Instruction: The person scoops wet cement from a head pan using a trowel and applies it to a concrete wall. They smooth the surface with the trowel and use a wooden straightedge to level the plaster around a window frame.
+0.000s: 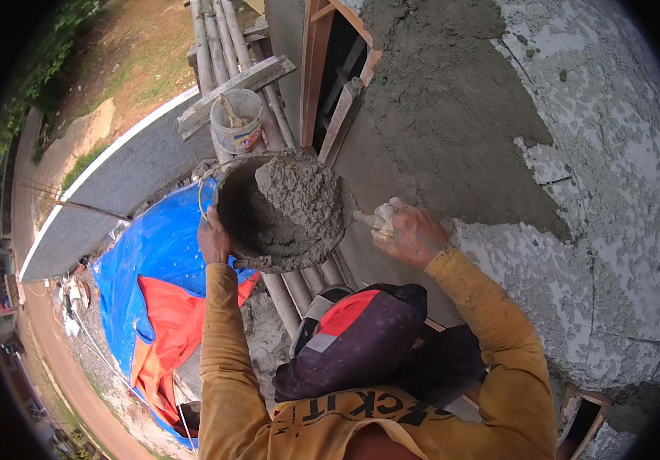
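My left hand (213, 239) grips the left rim of a round, mortar-caked bucket (236, 201), raised in front of me and tilted. Wet grey mortar (303, 190) is heaped along its right side, while the dark inner wall shows at left. At the bucket's right edge, my right hand (410, 232) is closed around the handle of a trowel (364, 218). The trowel's blade cannot be made out against the mortar. Just beyond the bucket stands a smaller whitish pail (238, 136) with a mortar-covered tool handle leaning in it.
Bamboo poles (295, 291) form a scaffold under me, with a wooden plank (234, 96) across them. A wall (460, 100), partly coated in fresh grey plaster, rises at right beside a wooden window frame (316, 73). Blue tarp (127, 253) and orange cloth (163, 318) lie below left.
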Demonstrator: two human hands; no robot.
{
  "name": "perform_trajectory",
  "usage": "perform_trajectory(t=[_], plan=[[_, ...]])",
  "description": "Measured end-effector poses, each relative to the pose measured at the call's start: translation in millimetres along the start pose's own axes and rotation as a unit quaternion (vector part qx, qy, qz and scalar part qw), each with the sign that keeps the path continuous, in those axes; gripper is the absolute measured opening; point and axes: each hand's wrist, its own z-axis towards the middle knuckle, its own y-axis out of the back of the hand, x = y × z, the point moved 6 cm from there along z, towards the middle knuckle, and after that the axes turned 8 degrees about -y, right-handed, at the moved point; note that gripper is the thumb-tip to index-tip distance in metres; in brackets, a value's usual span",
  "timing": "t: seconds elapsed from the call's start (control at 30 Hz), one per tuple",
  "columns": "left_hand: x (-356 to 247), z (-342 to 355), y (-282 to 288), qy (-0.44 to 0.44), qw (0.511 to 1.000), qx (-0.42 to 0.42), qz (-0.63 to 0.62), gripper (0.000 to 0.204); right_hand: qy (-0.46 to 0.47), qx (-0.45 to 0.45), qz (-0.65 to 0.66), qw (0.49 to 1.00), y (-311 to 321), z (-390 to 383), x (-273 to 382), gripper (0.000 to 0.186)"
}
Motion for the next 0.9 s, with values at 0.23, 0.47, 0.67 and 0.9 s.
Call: perform_trajectory(t=[0.23,0.47,0.67,0.9], plan=[[86.6,37.9,15.0,-0.168,0.984,-0.036,0.045,0.052,0.087,0.034,0.168,0.981,176.8,-44.7,66.3,0.037],[17.0,21.7,7.1,0.008,1.000,0.023,0.017,0.056,-0.304,-0.176,0.367,0.861,239.8,-83.4,-56.5,0.031],[18.5,12.6,20.2,-0.002,1.000,0.007,0.023,0.055,-0.345,-0.030,0.244,0.906,162.8,-155.6,-56.8,0.038],[-42.0,-15.7,1.6,0.008,0.995,0.003,0.102,0.051,-0.058,0.083,-0.153,0.983,-18.6,-0.5,-58.0,0.034]])
